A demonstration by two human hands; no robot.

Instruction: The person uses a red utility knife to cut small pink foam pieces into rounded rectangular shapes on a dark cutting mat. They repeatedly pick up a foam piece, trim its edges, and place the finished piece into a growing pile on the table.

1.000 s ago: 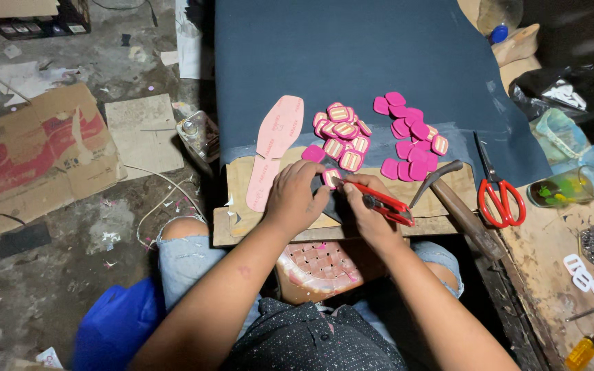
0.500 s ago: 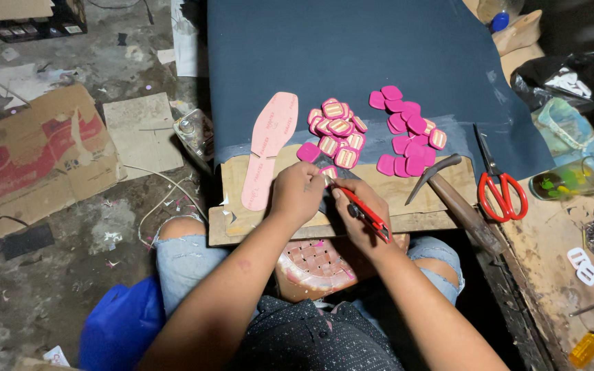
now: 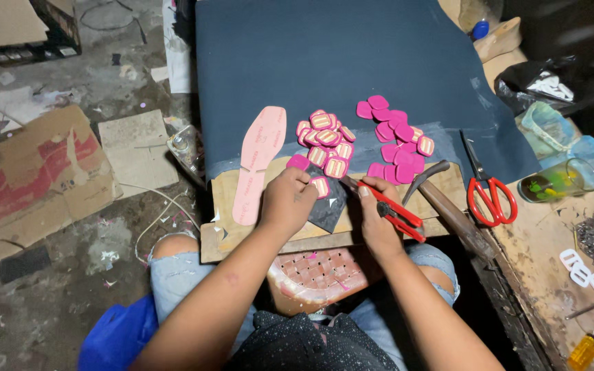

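On the rough wooden tabletop (image 3: pixel 441 180), the left hand (image 3: pixel 287 201) pinches a small rounded pink piece (image 3: pixel 320 187) over a dark scrap, while the right hand (image 3: pixel 377 218) grips red-handled pliers (image 3: pixel 388 207), beside heaps of glossy pink pieces (image 3: pixel 324 141).

Sole cutout (image 3: pixel 259 161) left of tag pile (image 3: pixel 324 141), scissors (image 3: pixel 488 189) right, on board (image 3: pixel 223 206)
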